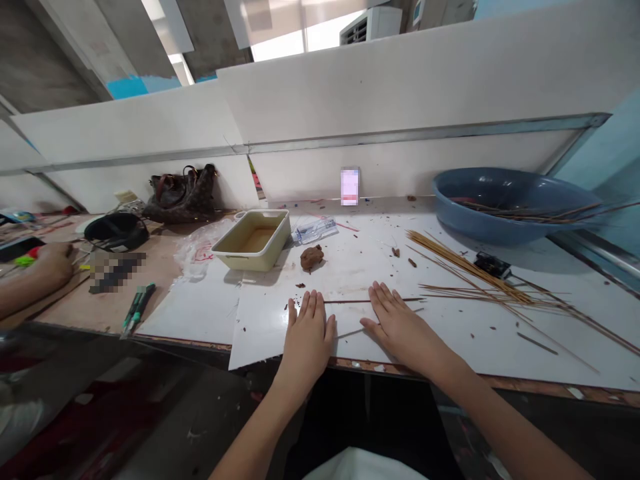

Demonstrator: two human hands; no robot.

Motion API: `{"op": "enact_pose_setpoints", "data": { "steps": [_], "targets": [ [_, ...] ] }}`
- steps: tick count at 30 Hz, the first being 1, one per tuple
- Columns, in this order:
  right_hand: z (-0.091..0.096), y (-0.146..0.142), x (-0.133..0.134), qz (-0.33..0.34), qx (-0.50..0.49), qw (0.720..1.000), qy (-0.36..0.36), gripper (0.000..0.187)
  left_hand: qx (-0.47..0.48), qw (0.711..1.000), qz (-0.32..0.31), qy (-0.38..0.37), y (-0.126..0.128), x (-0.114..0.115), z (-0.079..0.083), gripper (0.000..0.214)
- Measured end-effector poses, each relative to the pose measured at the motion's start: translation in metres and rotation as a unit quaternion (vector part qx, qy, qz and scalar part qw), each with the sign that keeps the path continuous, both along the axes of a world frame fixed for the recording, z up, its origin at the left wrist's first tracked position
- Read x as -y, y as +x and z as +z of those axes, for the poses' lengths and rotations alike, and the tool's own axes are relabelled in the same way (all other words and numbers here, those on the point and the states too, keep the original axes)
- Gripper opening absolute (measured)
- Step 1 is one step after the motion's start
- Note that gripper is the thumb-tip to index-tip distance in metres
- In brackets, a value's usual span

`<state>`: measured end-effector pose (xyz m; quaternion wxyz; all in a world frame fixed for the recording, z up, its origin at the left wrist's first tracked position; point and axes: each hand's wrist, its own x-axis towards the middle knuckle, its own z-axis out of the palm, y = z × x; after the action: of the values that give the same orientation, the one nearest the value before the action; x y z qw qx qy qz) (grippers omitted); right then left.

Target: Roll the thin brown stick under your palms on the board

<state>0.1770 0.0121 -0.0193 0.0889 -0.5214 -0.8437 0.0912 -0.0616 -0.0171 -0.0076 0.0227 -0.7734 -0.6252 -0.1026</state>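
My left hand [309,331] lies palm down on the white board [270,320], fingers stretched out. To its right, my right hand [399,328] is also flat, its fingers extended. A thin dark brown stick [347,302] runs crosswise between the two hands and passes under their fingers; its covered parts are hidden. Nearer to me, a thin greyish stick [350,333] shows between the hands. A lump of brown clay-like paste [312,257] sits beyond my left fingertips, with small brown crumbs [300,286] close by.
Thin yellowish sticks [465,263] lie at the right, below a blue basin [505,223] holding more sticks. A cream tub [250,260] stands left of the paste. Green-handled pliers [139,307] and another person's hand [53,267] are farther left. A phone [350,186] leans against the back panel.
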Motion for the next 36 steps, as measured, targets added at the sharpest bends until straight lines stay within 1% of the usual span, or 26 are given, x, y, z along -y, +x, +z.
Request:
{"op": "enact_pose_setpoints", "data": {
  "steps": [2, 4, 6, 8, 11, 13, 14, 16, 18, 21, 24, 27, 29, 31, 34, 36],
  "targets": [
    [0.001, -0.001, -0.007, 0.000, -0.002, 1.000, 0.000, 0.087, -0.001, 1.000, 0.005, -0.008, 0.002, -0.007, 0.002, 0.055],
    [-0.001, 0.001, -0.006, 0.000, -0.002, 1.000, 0.006, 0.087, 0.002, 1.000, 0.006, -0.004, 0.003, -0.003, 0.002, 0.055],
    [-0.005, 0.004, 0.002, 0.008, -0.007, 1.000, 0.019, 0.085, 0.007, 1.000, 0.002, 0.011, 0.004, 0.010, -0.001, 0.056],
    [-0.009, 0.009, 0.011, 0.022, -0.015, 0.999, 0.032, 0.083, 0.017, 0.999, -0.010, 0.025, 0.008, 0.029, -0.005, 0.056],
    [-0.012, 0.013, 0.020, 0.031, -0.020, 0.999, 0.035, 0.081, 0.037, 0.996, -0.077, 0.017, 0.020, 0.056, -0.007, 0.059],
    [-0.012, 0.014, 0.021, 0.029, -0.024, 0.999, 0.033, 0.081, 0.048, 0.992, -0.114, 0.006, 0.028, 0.064, -0.006, 0.061],
    [-0.013, 0.014, 0.022, 0.030, -0.026, 0.999, 0.031, 0.081, 0.051, 0.992, -0.117, 0.004, 0.032, 0.064, -0.004, 0.061],
    [-0.013, 0.014, 0.022, 0.033, -0.029, 0.999, 0.028, 0.081, 0.055, 0.993, -0.099, 0.011, 0.037, 0.058, 0.000, 0.060],
    [-0.012, 0.014, 0.022, 0.033, -0.029, 0.999, 0.022, 0.081, 0.057, 0.995, -0.083, 0.020, 0.040, 0.047, 0.003, 0.058],
    [-0.008, 0.012, 0.023, 0.023, -0.023, 0.999, 0.011, 0.081, 0.056, 0.996, -0.056, 0.032, 0.036, 0.030, 0.005, 0.052],
    [-0.002, 0.010, 0.024, 0.011, -0.014, 1.000, -0.012, 0.083, 0.065, 0.996, -0.020, 0.055, 0.014, 0.016, 0.010, 0.045],
    [0.003, 0.009, 0.024, 0.008, -0.015, 1.000, -0.026, 0.083, 0.098, 0.992, 0.000, 0.085, -0.023, 0.000, 0.021, 0.036],
    [0.004, 0.010, 0.023, 0.008, -0.020, 0.999, -0.023, 0.082, 0.113, 0.990, -0.010, 0.086, -0.044, -0.012, 0.029, 0.028],
    [0.003, 0.010, 0.021, 0.007, -0.022, 1.000, -0.021, 0.082, 0.132, 0.988, -0.034, 0.070, -0.057, -0.022, 0.033, 0.023],
    [0.002, 0.010, 0.020, 0.010, -0.020, 1.000, -0.019, 0.082, 0.147, 0.987, -0.061, 0.038, -0.061, -0.033, 0.033, 0.024],
    [0.002, 0.010, 0.020, 0.011, -0.019, 1.000, -0.018, 0.082, 0.156, 0.985, -0.064, 0.021, -0.061, -0.038, 0.031, 0.027]
  ]
}}
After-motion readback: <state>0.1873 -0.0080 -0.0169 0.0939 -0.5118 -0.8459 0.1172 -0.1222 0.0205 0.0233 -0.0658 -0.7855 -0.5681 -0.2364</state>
